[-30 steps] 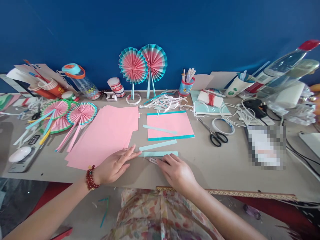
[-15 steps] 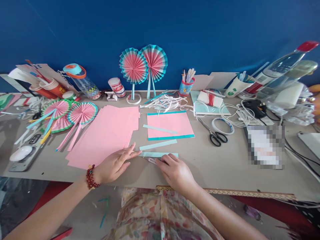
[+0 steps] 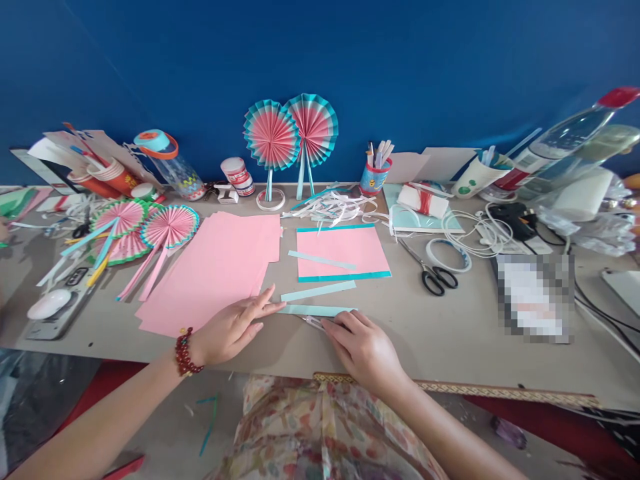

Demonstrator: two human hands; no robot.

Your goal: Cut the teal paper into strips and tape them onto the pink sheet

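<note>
The left hand (image 3: 231,327) lies flat on the table (image 3: 450,333), fingers straight and a little apart. Its longest fingertips (image 3: 275,307) press on the left end of a pale teal strip (image 3: 320,310). From this hand the strip runs off towards 3 o'clock, flat on the table near the front edge.

The right hand (image 3: 364,347) is curled around a slim pale tool (image 3: 313,322). The tool's tip points to 10 o'clock and lies along the strip's near edge, just touching it. What kind of tool it is cannot be told. From this hand the strip sits at 11 o'clock, its right end just past the knuckles.

A second strip (image 3: 318,291) lies just beyond the first, at 12 o'clock from it and slightly tilted. Further on at 12 o'clock is a pink sheet with teal edges (image 3: 350,248), and a third strip (image 3: 315,260) rests on it. A stack of pink paper (image 3: 220,267) lies at 11 o'clock from the left hand, its near corner beside the thumb. Scissors (image 3: 431,272) lie at 2 o'clock from the right hand, well apart.
</note>
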